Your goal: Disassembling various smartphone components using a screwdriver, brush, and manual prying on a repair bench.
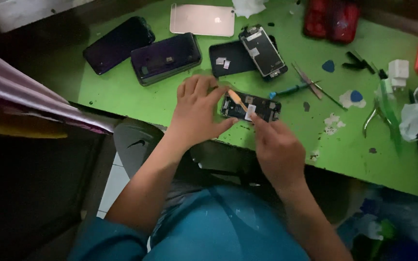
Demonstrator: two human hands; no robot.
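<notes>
On the green counter (136, 96) lie six phones or phone parts: two dark ones at left, one pink back, a black panel, an opened screen assembly, and the opened phone (250, 107) near the front edge. The left hand (197, 113), fingers loosely curled, steadies that phone's left end. The right hand (276, 150) is half closed, its fingertip touching a small white piece (250, 112) on the phone. An orange pry stick (237, 98) rests across it.

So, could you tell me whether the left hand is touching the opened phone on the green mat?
Touching: the head view shows the left hand with fingers and thumb against the opened phone's left end.
</notes>
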